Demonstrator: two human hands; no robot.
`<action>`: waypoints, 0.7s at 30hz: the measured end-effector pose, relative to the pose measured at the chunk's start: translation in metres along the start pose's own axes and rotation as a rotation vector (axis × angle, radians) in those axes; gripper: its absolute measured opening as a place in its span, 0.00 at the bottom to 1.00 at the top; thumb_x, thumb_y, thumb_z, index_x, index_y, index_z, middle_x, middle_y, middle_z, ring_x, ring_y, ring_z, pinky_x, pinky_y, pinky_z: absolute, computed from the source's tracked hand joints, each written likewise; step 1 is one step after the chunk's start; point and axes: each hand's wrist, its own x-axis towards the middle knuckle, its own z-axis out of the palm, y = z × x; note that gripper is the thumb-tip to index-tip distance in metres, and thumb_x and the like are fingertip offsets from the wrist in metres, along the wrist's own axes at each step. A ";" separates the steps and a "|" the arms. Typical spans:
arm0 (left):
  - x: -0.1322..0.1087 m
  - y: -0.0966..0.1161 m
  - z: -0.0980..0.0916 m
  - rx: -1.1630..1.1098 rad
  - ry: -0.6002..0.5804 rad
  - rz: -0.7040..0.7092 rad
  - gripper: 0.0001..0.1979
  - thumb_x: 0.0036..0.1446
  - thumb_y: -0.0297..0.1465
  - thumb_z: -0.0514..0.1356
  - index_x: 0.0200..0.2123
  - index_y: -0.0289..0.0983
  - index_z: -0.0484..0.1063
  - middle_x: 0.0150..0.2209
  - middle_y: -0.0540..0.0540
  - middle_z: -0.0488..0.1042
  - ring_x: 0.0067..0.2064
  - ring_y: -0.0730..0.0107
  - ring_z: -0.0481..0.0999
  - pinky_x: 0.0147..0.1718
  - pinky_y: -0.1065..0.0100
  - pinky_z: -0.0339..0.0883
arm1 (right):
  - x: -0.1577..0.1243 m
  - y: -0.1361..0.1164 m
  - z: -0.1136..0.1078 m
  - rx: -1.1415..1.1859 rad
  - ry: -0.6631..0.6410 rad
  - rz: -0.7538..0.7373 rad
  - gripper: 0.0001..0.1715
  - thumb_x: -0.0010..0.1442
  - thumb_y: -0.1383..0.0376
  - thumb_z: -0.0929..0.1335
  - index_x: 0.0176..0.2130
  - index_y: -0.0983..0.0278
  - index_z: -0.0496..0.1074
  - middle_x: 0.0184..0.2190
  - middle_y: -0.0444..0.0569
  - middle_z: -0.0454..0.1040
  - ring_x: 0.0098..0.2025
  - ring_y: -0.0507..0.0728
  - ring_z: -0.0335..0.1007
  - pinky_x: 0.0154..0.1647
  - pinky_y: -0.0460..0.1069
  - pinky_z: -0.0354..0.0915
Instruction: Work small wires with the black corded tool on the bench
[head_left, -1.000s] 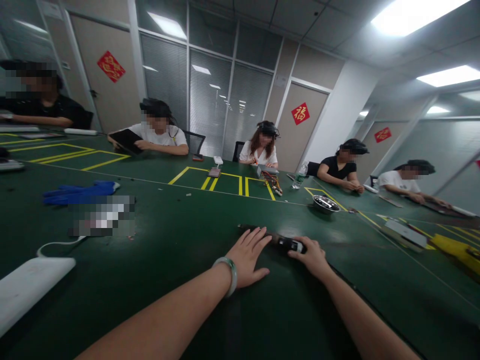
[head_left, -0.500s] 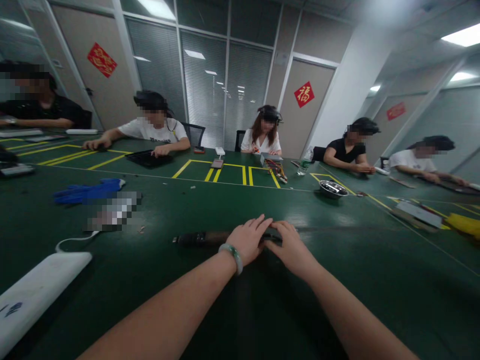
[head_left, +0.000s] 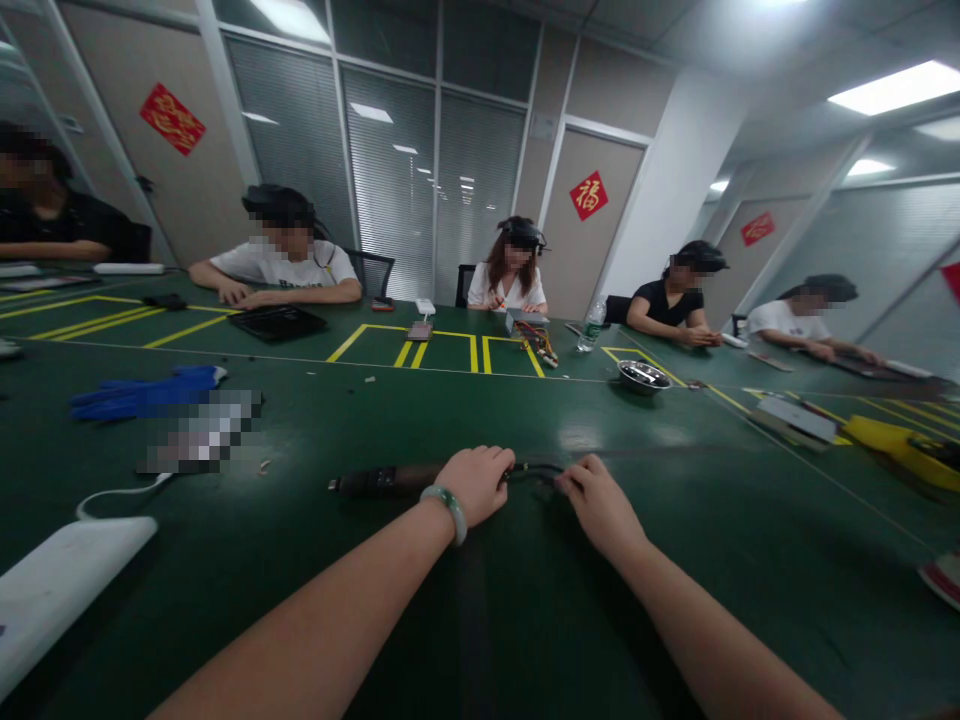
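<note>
A dark, long electric screwdriver [head_left: 386, 481] lies across the green table, its narrow tip pointing left. My left hand [head_left: 476, 487] is closed around its right end, and a greenish bracelet circles that wrist. From this end a thin black cord [head_left: 538, 467] runs to the right. My right hand [head_left: 602, 500] pinches the cord between thumb and fingers, a short way from the left hand. The palm side of both hands is hidden.
On the left are a white power bank [head_left: 82, 575] with a cable, a blurred-out phone [head_left: 202, 432] and blue gloves [head_left: 142, 393]. Farther back stand a metal bowl [head_left: 643, 375], a plastic bottle [head_left: 592, 327] and a box with wires [head_left: 526, 322]. Several people sit opposite.
My hands have drawn apart: the right has moved right along the cord, baring a stretch of it. My left hand has closed more around the screwdriver's end. The view has turned slightly right.
</note>
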 end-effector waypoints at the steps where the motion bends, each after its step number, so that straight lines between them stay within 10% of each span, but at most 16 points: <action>1: 0.000 0.000 -0.001 -0.009 -0.002 0.006 0.08 0.56 0.32 0.56 0.41 0.41 0.66 0.40 0.48 0.71 0.41 0.63 0.71 0.38 0.64 0.65 | 0.010 0.002 -0.001 0.016 0.028 0.001 0.16 0.64 0.57 0.61 0.34 0.59 0.73 0.39 0.47 0.66 0.36 0.54 0.67 0.40 0.50 0.62; 9: 0.000 -0.002 -0.002 -0.014 0.000 0.007 0.07 0.56 0.33 0.56 0.40 0.42 0.67 0.39 0.49 0.72 0.41 0.63 0.71 0.38 0.63 0.65 | 0.036 -0.007 -0.001 -0.052 0.059 -0.048 0.16 0.62 0.55 0.63 0.35 0.56 0.78 0.35 0.48 0.72 0.40 0.58 0.66 0.40 0.52 0.60; 21: -0.001 0.000 -0.005 -0.004 -0.008 0.049 0.06 0.54 0.34 0.58 0.37 0.43 0.68 0.34 0.50 0.72 0.36 0.64 0.71 0.33 0.65 0.64 | 0.019 -0.017 -0.012 -0.052 -0.249 -0.203 0.05 0.55 0.55 0.70 0.33 0.49 0.77 0.32 0.39 0.76 0.39 0.56 0.66 0.47 0.55 0.49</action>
